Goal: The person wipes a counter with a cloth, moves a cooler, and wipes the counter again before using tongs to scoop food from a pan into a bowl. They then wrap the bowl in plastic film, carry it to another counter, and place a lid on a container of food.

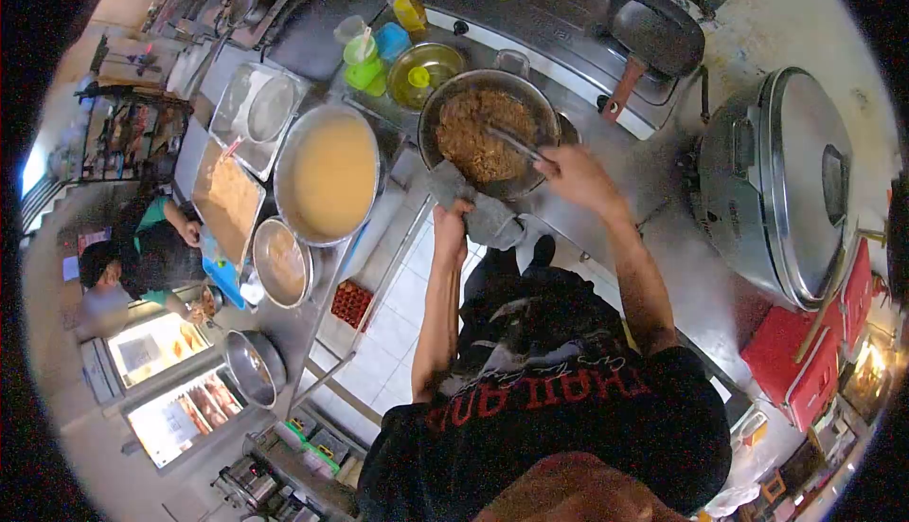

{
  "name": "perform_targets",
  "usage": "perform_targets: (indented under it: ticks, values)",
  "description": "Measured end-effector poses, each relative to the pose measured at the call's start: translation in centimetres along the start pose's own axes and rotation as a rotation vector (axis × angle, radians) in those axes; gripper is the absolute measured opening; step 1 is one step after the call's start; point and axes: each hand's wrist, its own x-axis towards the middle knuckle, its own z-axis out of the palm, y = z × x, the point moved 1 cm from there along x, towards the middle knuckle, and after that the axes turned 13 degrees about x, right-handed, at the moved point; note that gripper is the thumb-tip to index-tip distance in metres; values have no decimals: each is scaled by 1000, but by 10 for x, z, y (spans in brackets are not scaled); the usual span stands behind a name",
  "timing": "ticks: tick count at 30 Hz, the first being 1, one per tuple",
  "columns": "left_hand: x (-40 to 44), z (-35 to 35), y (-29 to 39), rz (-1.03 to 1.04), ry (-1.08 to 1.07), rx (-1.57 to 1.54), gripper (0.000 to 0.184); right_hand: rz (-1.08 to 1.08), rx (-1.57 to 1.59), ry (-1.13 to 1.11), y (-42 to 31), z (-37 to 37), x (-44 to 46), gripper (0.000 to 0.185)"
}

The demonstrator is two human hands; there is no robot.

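With your left grip point(452, 228) clutching the cloth point(493, 222) and right grip point(579, 178) round the utensil point(517, 142), just scrape under that food point(473, 134) tbh.

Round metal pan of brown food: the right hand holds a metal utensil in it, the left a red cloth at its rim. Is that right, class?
No: the head view shows a grey cloth, not red. The left hand holds it at the rim of the metal pan, and the right hand holds the utensil in the food.

A person's black short-sleeved T-shirt point(568, 427) with red capital letters point(600, 387), pale print point(511, 342), white script point(595, 368); dark trousers point(487, 276).
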Motion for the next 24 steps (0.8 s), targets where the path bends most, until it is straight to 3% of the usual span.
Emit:
perform_targets:
  ticks: [3, 6, 9, 10, 14, 17, 18, 24]
  values:
    - [-18, -9, 6, 74, -5, 38, 28, -74, 36, 18, 0, -19, -16, 25]
    - [-7, -31, -12, 17, -5, 128, 26, 97, 32, -48, -10, -26, 1, 23]
    - [-4, -38, -14, 38, -65, 159, 24, -146, 63, -52, -3, 17, 8, 26]
    - [-1, -39, -12, 54, -102, 169, 24, -18, -100, -241, -35, 8, 0, 29]
    - [11, -49, -17, 62, -63, 186, 22, 36, -62, -207, -54, 0, -22, 26]
    - [23, -59, -25, 44, -119, 201, 22, -86, -102, -14, -52, 24, -16, 26]
    - [28, -59, -28, 42, -87, 161, 23, 1, -158, -118, -50, 27, -19, 28]
    - [29, -46, -4, 96, -109, 185, 29, 40, -147, -50, -62, 14, -60, 36]
